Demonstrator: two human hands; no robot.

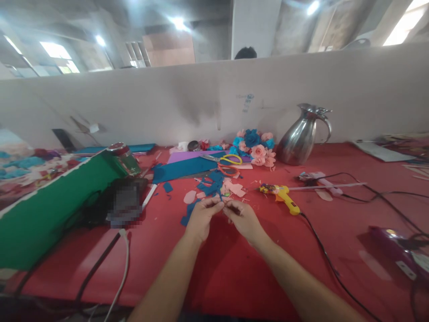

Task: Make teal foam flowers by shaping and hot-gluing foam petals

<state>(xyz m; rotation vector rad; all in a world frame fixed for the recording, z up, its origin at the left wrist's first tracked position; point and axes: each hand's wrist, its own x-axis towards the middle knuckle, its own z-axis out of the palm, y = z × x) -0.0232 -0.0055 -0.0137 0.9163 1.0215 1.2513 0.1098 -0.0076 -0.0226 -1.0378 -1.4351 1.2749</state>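
Blue strip (219,195) sits pinched between left hand (201,219) and right hand (244,219) fingers, apparently mid-shaping; further shaping needs a steady pinch.

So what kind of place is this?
Probably a craft workshop. The red table holds handmade flowers, a yellow glue gun, scissors and cut scraps of blue and pink sheet.

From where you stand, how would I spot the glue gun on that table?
Start at the shiny steel jug on the red table. Come forward from it toward the right hand: the glue gun lies there. Its chunky yellow pistol body and trailing black cord set it apart from the yellow-handled scissors.
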